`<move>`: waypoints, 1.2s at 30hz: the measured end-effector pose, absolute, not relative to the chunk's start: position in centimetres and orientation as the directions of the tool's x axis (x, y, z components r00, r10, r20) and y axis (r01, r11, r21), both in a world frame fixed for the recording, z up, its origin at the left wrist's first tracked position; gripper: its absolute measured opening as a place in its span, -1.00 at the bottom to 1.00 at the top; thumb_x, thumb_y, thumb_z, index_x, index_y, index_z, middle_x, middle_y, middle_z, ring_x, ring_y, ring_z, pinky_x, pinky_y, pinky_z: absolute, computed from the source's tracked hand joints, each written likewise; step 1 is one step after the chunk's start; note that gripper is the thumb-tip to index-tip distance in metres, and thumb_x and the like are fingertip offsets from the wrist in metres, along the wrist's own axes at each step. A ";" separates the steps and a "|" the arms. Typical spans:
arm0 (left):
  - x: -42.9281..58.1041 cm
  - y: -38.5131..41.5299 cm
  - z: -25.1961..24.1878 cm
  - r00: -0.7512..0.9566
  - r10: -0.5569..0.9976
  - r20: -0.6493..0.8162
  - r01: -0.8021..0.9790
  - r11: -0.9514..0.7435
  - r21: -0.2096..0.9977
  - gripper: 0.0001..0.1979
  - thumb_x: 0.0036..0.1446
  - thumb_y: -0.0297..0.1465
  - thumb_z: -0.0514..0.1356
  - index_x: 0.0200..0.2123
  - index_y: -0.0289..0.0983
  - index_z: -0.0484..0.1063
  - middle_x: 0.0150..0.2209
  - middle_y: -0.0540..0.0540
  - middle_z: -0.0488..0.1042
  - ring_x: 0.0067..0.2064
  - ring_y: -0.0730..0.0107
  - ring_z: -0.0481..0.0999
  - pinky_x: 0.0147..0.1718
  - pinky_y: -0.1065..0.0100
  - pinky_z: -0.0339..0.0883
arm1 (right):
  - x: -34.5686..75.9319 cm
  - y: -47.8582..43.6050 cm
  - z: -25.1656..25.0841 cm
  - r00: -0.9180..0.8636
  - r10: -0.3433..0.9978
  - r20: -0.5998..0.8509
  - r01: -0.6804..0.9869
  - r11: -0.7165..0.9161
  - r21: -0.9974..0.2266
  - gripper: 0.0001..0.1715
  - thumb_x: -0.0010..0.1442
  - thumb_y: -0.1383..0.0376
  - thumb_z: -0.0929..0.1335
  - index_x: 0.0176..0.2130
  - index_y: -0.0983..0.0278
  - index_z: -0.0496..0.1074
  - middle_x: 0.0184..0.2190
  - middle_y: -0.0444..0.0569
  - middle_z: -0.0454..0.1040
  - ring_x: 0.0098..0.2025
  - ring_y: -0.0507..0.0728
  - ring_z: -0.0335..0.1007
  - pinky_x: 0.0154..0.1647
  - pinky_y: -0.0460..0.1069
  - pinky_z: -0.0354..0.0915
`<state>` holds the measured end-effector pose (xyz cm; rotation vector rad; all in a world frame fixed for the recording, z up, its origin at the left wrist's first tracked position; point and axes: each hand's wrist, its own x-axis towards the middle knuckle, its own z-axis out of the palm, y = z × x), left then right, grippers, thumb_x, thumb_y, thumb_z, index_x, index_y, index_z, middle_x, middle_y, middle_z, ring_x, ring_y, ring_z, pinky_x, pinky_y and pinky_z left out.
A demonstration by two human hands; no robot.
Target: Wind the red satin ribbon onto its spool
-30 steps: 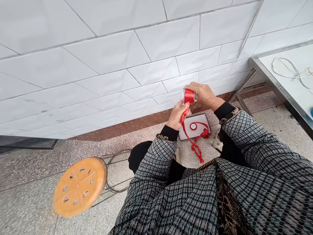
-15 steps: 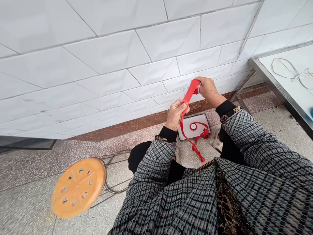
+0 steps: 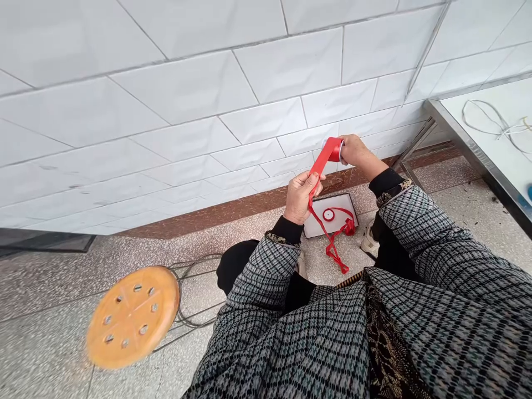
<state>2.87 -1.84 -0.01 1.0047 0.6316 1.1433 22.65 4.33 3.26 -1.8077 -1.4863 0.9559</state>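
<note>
My right hand (image 3: pixel 353 151) is closed on a spool of red ribbon (image 3: pixel 336 153), holding it by its right side. A flat strip of red ribbon (image 3: pixel 321 160) runs from the spool down to my left hand (image 3: pixel 300 194), which pinches it between thumb and fingers. Below the left hand the ribbon narrows and hangs toward a shallow white box (image 3: pixel 311 227) with a dark rim on the floor. Inside lies a smaller red ribbon roll (image 3: pixel 328 215) with a white centre. Crumpled red ribbon (image 3: pixel 349 227) trails over the box's front edge.
An orange round stool (image 3: pixel 133 316) with holes in its seat and thin metal legs stands at the lower left. White wall tiles (image 3: pixel 249 116) rise ahead. At the right is a metal-edged table (image 3: pixel 469 144) bearing a white cable (image 3: pixel 499 124). My shoes flank the box.
My right hand and the spool have shifted slightly right and down, and the fingers sit farther along the spool's side. The left hand has barely moved, still pinching the ribbon.
</note>
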 end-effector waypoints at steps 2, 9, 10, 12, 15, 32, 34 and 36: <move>2.7 -1.6 0.2 0.272 0.955 0.120 -0.492 0.031 0.870 -0.57 0.10 0.00 0.48 -0.40 -0.27 0.61 -0.69 0.11 0.21 -0.60 0.57 0.20 -0.49 0.40 0.16 | 22.4 3.9 3.6 0.038 0.983 -0.182 0.583 -0.170 -0.794 -0.55 0.11 0.55 0.27 -0.09 0.45 0.63 -0.70 -0.16 0.29 -0.62 0.06 0.23 -0.44 -0.05 0.26; 2.2 -1.8 0.7 0.216 0.965 0.149 -0.465 -0.032 0.885 -0.55 0.08 0.05 0.47 -0.41 -0.25 0.62 -0.68 0.10 0.24 -0.60 0.58 0.19 -0.48 0.41 0.17 | 22.3 3.8 3.1 0.012 0.999 -0.037 0.622 -0.036 -0.782 -0.64 0.08 0.61 0.28 -0.25 0.40 0.60 -0.60 -0.15 0.40 -0.55 -0.01 0.22 -0.47 -0.11 0.14; 2.3 -2.0 0.7 0.229 0.963 0.139 -0.439 -0.025 0.898 -0.53 0.06 0.06 0.48 -0.41 -0.26 0.62 -0.67 0.08 0.27 -0.59 0.58 0.19 -0.50 0.41 0.14 | 22.2 3.9 3.0 0.030 0.996 -0.080 0.577 -0.082 -0.813 -0.68 0.09 0.60 0.28 -0.28 0.39 0.58 -0.65 -0.17 0.34 -0.60 -0.01 0.19 -0.52 -0.12 0.11; 2.6 -2.5 0.5 0.267 0.958 0.107 -0.387 0.004 0.922 -0.51 0.02 0.06 0.49 -0.42 -0.28 0.63 -0.66 0.05 0.29 -0.59 0.58 0.19 -0.53 0.42 0.06 | 21.9 3.8 3.0 0.041 0.985 -0.169 0.437 -0.170 -0.883 -0.75 0.12 0.58 0.28 -0.39 0.34 0.49 -0.73 -0.20 0.26 -0.67 -0.02 0.13 -0.61 -0.13 0.05; 3.1 -2.7 -0.4 0.316 0.948 0.037 -0.327 0.072 0.942 -0.51 0.01 0.04 0.51 -0.40 -0.32 0.64 -0.65 0.05 0.27 -0.58 0.59 0.17 -0.55 0.43 -0.03 | 21.1 3.5 3.1 -0.025 0.955 -0.296 0.120 -0.291 -0.949 -0.75 0.17 0.53 0.28 -0.48 0.28 0.33 -0.73 -0.19 0.25 -0.71 -0.07 0.05 -0.67 -0.16 0.03; 3.1 -3.2 -0.3 0.290 0.955 0.058 -0.306 0.035 0.951 -0.48 -0.02 0.06 0.51 -0.46 -0.32 0.62 -0.67 0.06 0.24 -0.58 0.60 0.15 -0.55 0.44 -0.06 | 20.6 3.0 3.7 0.078 0.942 -0.326 0.323 -0.333 -0.886 -0.67 0.19 0.61 0.30 -0.49 0.27 0.35 -0.82 -0.16 0.22 -0.78 -0.01 0.11 -0.74 -0.14 -0.03; 2.8 -3.1 -0.2 0.296 0.953 0.059 -0.287 0.030 0.957 -0.49 0.00 0.05 0.50 -0.45 -0.32 0.63 -0.66 0.05 0.25 -0.58 0.60 0.15 -0.55 0.43 -0.07 | 21.1 3.5 3.4 0.100 0.961 -0.257 0.399 -0.276 -0.875 -0.69 0.15 0.62 0.30 -0.49 0.28 0.37 -0.81 -0.17 0.23 -0.75 0.00 0.14 -0.70 -0.13 0.01; 2.7 -3.0 -0.4 0.302 0.952 0.054 -0.273 0.032 0.961 -0.50 -0.01 0.05 0.51 -0.43 -0.32 0.65 -0.65 0.05 0.26 -0.58 0.59 0.15 -0.55 0.42 -0.07 | 21.4 3.8 3.0 0.106 0.971 -0.214 0.351 -0.238 -0.906 -0.70 0.12 0.62 0.30 -0.48 0.28 0.38 -0.80 -0.19 0.22 -0.73 -0.01 0.12 -0.67 -0.13 0.00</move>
